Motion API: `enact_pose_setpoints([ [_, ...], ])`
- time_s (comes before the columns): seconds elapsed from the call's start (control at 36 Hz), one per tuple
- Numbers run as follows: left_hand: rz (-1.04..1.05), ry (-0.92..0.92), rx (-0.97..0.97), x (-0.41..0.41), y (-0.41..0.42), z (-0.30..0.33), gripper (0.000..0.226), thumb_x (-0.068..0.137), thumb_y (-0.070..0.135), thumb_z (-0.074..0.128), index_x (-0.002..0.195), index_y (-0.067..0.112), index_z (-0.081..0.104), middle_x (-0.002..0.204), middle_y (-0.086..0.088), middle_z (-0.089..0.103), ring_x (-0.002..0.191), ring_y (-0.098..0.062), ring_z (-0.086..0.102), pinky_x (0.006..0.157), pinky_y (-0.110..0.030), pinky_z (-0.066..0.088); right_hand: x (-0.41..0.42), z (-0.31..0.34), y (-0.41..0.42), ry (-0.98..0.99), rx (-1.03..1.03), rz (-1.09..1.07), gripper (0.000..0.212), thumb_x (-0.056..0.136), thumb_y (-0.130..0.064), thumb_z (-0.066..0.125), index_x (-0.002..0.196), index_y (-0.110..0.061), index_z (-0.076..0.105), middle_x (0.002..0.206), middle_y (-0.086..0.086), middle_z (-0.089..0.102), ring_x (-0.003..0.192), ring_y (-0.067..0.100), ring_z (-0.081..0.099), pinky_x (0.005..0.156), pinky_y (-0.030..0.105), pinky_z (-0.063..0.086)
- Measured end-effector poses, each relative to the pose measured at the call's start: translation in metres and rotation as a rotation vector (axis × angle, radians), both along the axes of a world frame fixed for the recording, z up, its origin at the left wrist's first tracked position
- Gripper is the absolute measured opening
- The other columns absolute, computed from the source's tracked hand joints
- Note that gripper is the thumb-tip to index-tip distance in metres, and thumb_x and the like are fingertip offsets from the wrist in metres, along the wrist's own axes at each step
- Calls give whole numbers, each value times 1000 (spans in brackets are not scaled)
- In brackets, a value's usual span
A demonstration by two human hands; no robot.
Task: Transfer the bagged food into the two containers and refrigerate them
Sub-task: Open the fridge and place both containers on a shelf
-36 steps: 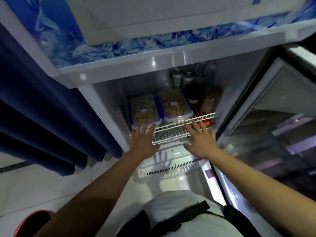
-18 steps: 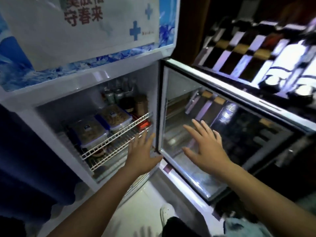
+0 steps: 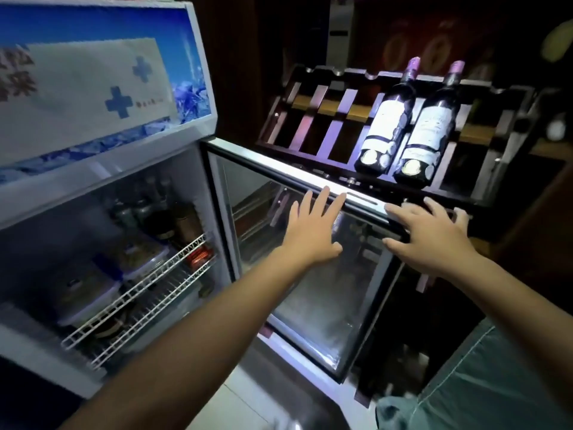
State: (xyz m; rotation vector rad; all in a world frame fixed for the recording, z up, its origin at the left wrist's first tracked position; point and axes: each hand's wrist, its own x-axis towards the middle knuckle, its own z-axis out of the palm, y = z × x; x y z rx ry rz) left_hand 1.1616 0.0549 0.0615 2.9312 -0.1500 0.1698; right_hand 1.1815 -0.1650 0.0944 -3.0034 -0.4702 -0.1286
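Two clear lidded food containers sit side by side on the white wire shelf inside the open fridge: the near container at the left and the far container beside it. The fridge's glass door stands swung open to the right. My left hand lies flat with straight fingers against the glass near the door's top rail. My right hand rests with spread fingers over the door's top edge, further right. Neither hand holds anything.
Jars and bottles stand at the back of the shelf. A slatted wine rack with two wine bottles sits just behind the open door. A blue and white sign tops the fridge. White floor tiles lie below.
Both hands have left the wire shelf and moved right to the open glass door. My view has swung right, bringing the wine rack into sight.
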Motion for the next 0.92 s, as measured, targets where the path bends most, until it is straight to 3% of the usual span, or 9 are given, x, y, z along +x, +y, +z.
enact_pose_setpoints([
  [0.19,-24,-47,49,22,-35,-2,91,88,39,60,161,36,6,170,0,2,156,-32,-7,121,-58,-5,16,7,-20,15,237,156,54,84,-65,60,133,-43,60,135,-12,63,128,19,55,107,46,39],
  [0.31,-41,-104,-58,-5,-22,-7,81,85,36,53,158,38,17,169,7,12,156,-21,-4,122,-62,-4,22,27,-30,333,451,325,48,70,-77,61,108,-50,74,104,-28,72,101,-3,66,86,24,48],
  [0.42,-74,-60,-207,-47,2,0,68,87,37,36,155,38,28,166,11,18,155,-10,-2,123,-56,-5,33,33,-25,660,683,551,37,82,-55,71,113,-36,76,109,-5,77,109,13,70,93,24,53],
  [0.5,-68,-49,-304,-76,27,7,55,96,49,32,149,40,40,163,17,26,154,-5,5,123,-48,-2,36,23,6,750,745,608,42,83,-47,69,125,-39,68,121,-6,73,117,14,66,99,35,46],
  [0.58,-29,-38,-351,-107,51,12,54,98,62,30,145,41,47,160,22,30,152,1,8,122,-39,2,34,10,52,743,682,690,47,83,-44,70,129,-51,60,136,-27,58,125,-1,56,105,30,43],
  [0.69,47,9,-387,-152,78,16,42,101,56,42,139,38,48,161,21,29,151,7,5,123,-39,10,24,-6,116,563,502,874,59,94,-30,68,141,-55,44,156,-33,26,137,-13,31,109,19,28],
  [0.78,125,59,-402,-186,101,23,49,96,63,47,140,41,45,159,32,21,147,14,0,117,-29,9,6,-16,161,424,492,1002,55,95,-23,66,139,-49,45,148,-34,34,137,-18,26,107,9,22],
  [0.86,210,111,-366,-220,127,34,62,87,72,53,141,47,39,162,32,16,150,7,0,124,-42,14,-9,-24,196,331,544,1049,52,94,-23,66,139,-44,49,149,-22,42,148,3,25,120,30,24],
  [0.92,268,158,-311,-241,143,42,73,82,76,57,145,48,33,163,32,11,151,5,-4,125,-43,12,-17,-29,216,259,469,1089,60,93,-29,67,144,-46,42,160,-15,29,153,14,15,123,47,21],
])
